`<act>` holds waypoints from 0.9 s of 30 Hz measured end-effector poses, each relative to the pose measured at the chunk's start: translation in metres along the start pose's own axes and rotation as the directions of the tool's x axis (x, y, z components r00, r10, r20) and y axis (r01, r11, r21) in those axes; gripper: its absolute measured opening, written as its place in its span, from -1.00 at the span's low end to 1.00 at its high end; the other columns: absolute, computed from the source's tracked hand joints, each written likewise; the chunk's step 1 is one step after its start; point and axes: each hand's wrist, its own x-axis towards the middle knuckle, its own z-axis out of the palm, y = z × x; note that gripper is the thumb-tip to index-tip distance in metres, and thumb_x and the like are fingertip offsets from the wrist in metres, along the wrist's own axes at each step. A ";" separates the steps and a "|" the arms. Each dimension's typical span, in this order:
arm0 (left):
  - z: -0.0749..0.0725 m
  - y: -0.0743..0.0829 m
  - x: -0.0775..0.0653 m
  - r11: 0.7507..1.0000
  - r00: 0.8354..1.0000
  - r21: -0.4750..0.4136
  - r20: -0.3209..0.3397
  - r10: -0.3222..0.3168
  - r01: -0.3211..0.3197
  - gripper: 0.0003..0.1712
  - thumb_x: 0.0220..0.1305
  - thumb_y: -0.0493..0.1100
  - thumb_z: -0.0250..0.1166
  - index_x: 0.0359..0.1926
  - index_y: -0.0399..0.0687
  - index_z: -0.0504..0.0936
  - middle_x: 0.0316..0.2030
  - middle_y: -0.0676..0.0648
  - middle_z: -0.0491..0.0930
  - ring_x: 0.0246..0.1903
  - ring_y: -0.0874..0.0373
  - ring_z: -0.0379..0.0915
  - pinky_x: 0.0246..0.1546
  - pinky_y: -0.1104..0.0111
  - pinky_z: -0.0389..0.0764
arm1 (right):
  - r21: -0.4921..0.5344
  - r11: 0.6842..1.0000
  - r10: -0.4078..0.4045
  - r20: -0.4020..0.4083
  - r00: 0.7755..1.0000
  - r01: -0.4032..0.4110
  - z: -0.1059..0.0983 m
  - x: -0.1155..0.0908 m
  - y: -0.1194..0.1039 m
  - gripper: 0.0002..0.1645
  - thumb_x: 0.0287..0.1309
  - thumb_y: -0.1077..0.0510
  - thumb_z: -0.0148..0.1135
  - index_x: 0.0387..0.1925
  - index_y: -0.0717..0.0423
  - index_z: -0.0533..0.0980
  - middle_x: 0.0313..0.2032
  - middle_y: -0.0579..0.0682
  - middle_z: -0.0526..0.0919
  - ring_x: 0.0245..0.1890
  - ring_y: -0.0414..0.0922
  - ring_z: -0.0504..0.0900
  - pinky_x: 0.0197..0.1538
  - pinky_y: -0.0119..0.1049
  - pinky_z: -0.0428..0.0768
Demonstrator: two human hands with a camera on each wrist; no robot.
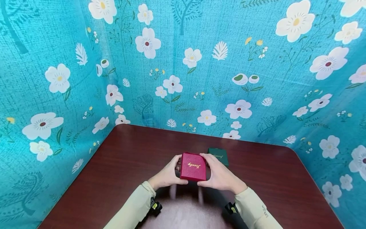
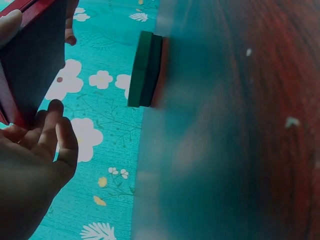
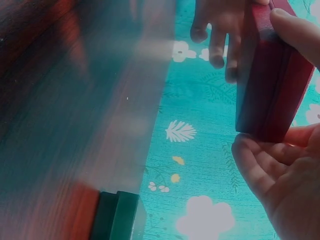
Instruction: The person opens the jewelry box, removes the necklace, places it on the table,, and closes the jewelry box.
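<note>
My left hand (image 1: 166, 175) and right hand (image 1: 222, 176) grip the red jewelry box (image 1: 193, 168) above the table (image 1: 137, 152); a green jewelry box (image 1: 221, 156) lies toward the far edge.

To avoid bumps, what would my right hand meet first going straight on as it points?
Your right hand would first push into the red box it grips; beyond that, possibly the left hand, though depth is unclear.

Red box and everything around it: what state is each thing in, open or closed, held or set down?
Red box: closed, held off the table between both hands.
Green box: closed, resting on the table, unheld.
Left hand: gripping one side of the red box.
Right hand: gripping its other side.
Flowered cloth: hanging around the table.
</note>
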 end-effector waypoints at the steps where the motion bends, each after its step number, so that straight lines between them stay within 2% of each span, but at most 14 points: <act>1: -0.001 0.005 -0.002 1.000 1.000 0.004 0.002 -0.006 0.006 0.00 -0.06 -0.23 0.49 0.32 -0.22 0.09 0.08 -0.09 0.32 -0.07 0.10 0.39 -0.04 0.30 0.48 | 0.001 1.000 0.000 0.002 1.000 0.000 0.000 0.000 -0.001 0.25 -0.42 -0.16 0.60 0.33 0.06 0.16 0.09 -0.19 0.34 0.03 -0.25 0.35 -0.11 -0.21 0.59; 3: -0.002 0.012 -0.004 1.000 1.000 -0.001 0.007 -0.007 0.007 -0.02 -0.06 -0.21 0.49 0.31 -0.24 0.11 0.08 -0.09 0.32 -0.07 0.10 0.39 -0.04 0.30 0.48 | -0.001 1.000 0.005 0.008 1.000 -0.005 -0.001 0.000 -0.001 0.24 -0.42 -0.15 0.61 0.32 0.04 0.16 0.09 -0.20 0.34 0.03 -0.25 0.34 -0.11 -0.19 0.59; 6: -0.001 0.013 -0.004 1.000 1.000 -0.013 0.009 -0.002 0.002 -0.02 -0.07 -0.22 0.49 0.30 -0.25 0.11 0.08 -0.09 0.32 -0.06 0.06 0.39 -0.04 0.31 0.48 | 0.006 1.000 0.012 0.019 1.000 -0.012 -0.002 0.000 -0.002 0.23 -0.43 -0.15 0.61 0.31 0.04 0.17 0.07 -0.22 0.34 0.02 -0.26 0.34 -0.11 -0.20 0.59; 14: 0.005 -0.021 0.005 0.999 1.000 -0.031 -0.006 0.008 -0.008 0.06 -0.10 -0.25 0.51 0.36 -0.10 0.06 0.11 -0.04 0.32 -0.07 0.10 0.39 -0.03 0.28 0.47 | 0.012 0.999 0.030 0.041 0.999 -0.031 -0.006 0.000 -0.003 0.22 -0.44 -0.17 0.61 0.30 -0.02 0.18 0.05 -0.27 0.34 0.00 -0.27 0.36 -0.15 -0.33 0.57; 19: 0.005 -0.022 0.007 0.998 1.000 -0.059 -0.010 0.010 -0.011 0.07 -0.11 -0.22 0.52 0.36 -0.06 0.06 0.08 -0.01 0.34 -0.09 0.14 0.38 -0.05 0.30 0.47 | -0.001 0.999 0.032 0.028 0.999 -0.032 -0.008 0.000 -0.004 0.24 -0.45 -0.19 0.61 0.31 0.00 0.17 0.06 -0.28 0.33 0.01 -0.27 0.35 -0.16 -0.35 0.57; 27: 0.004 -0.021 0.008 0.998 0.999 -0.037 -0.013 0.048 -0.048 0.08 -0.13 -0.23 0.53 0.36 -0.07 0.08 0.07 -0.03 0.36 -0.10 0.11 0.39 -0.07 0.28 0.48 | 0.009 0.999 0.037 0.029 0.999 -0.038 -0.010 -0.002 -0.006 0.25 -0.46 -0.16 0.62 0.31 0.01 0.17 0.05 -0.28 0.33 0.00 -0.26 0.36 -0.18 -0.34 0.58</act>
